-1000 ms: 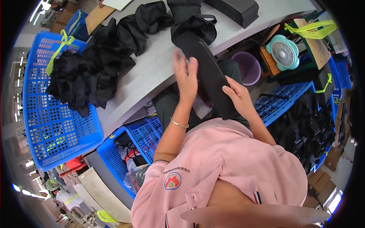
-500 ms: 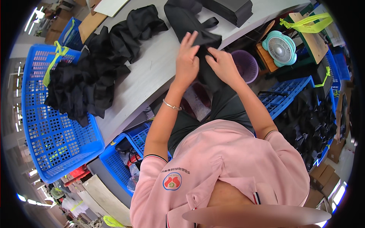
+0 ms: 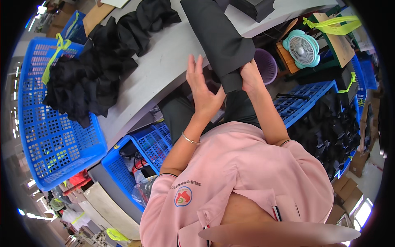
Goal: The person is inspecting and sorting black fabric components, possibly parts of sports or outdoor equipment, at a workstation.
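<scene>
While the right hand (image 3: 250, 77) grips it — seemingly — black cloth (image 3: 220, 35) has slid lower.

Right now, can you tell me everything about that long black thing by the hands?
The long black piece looks like smooth, matte cloth. It slants across the near edge of the grey table: a broad, sleeve-like part, with a narrower end poking out below. The right hand grips it near that end; the left hand is open, its thumb close by, maybe touching.
</scene>
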Demonstrator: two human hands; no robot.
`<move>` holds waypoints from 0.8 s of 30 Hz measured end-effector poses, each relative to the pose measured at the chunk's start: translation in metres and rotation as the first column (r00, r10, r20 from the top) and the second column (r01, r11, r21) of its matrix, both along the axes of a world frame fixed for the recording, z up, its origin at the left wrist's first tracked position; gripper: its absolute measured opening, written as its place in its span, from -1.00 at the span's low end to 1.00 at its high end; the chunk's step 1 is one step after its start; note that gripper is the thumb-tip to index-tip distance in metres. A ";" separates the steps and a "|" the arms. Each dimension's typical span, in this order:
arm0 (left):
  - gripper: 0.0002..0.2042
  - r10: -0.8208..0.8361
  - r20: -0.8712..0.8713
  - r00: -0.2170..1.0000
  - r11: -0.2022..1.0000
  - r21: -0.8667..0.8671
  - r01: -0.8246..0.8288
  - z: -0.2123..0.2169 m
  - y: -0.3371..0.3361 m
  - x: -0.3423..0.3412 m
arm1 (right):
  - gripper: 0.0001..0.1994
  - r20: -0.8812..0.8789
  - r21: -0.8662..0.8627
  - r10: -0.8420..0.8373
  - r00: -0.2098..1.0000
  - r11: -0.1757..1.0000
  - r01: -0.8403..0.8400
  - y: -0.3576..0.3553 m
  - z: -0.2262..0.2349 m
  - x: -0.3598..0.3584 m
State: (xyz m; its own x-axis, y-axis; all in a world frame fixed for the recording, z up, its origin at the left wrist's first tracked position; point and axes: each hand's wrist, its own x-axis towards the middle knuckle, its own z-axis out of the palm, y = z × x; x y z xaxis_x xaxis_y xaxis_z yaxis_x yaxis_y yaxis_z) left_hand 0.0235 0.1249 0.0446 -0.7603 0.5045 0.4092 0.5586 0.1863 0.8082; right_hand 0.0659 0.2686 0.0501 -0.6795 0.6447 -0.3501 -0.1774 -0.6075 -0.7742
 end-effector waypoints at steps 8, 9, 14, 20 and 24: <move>-0.38 0.084 0.053 0.995 0.978 0.187 -0.092 0.012 0.025 0.005 | -0.65 -0.009 -0.031 -0.031 0.999 0.999 0.030 -0.006 0.021 0.014; -0.41 0.065 0.084 0.994 0.970 0.227 -0.082 0.014 0.026 0.005 | -0.66 -0.011 -0.029 -0.035 0.999 0.999 0.035 -0.006 0.021 0.014; -0.40 0.065 -0.023 0.998 0.962 0.267 -0.057 0.023 0.025 0.010 | -0.66 -0.058 -0.047 -0.018 0.998 0.999 0.015 -0.003 0.011 0.015; -0.36 0.022 -0.024 0.999 0.970 0.242 -0.016 0.019 0.017 0.016 | -0.68 -0.142 -0.155 -0.050 0.989 0.988 0.028 0.000 -0.008 0.015; -0.36 0.023 0.002 1.000 0.972 0.235 -0.023 0.010 0.011 0.016 | -0.69 -0.126 -0.099 -0.050 0.991 0.994 0.037 -0.004 -0.012 0.010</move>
